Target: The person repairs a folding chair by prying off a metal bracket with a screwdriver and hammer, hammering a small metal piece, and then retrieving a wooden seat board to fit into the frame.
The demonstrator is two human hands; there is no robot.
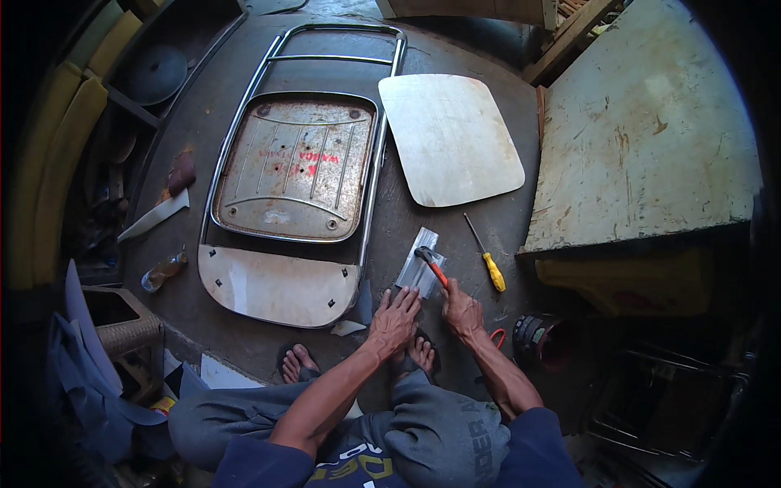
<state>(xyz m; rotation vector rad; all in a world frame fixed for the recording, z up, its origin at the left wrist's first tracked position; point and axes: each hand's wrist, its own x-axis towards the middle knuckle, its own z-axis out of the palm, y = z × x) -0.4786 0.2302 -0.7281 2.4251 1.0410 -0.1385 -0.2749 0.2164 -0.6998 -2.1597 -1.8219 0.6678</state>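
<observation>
My right hand [462,311] is closed around the red-orange handle of a hammer [436,267]. Its dark head lies over a silvery, ridged metal piece [421,241] on the floor between my hands. At the near end of that piece, my left hand [394,315] rests with its fingers stretched forward and slightly apart, the fingertips touching or close to its edge. A yellow-handled screwdriver [490,267] lies to the right. Left of my hands lies a chrome tubular chair frame [372,203] with a rusty metal seat pan [297,163] and a thin wooden panel [277,285] at its near end.
A pale, rounded board [451,138] leans across the frame's right side. Farther right stands a worn wooden table or box [651,122]. A dark open tin [545,340] is near my right forearm. A knife-like blade [159,215] and a small bottle [164,272] lie left.
</observation>
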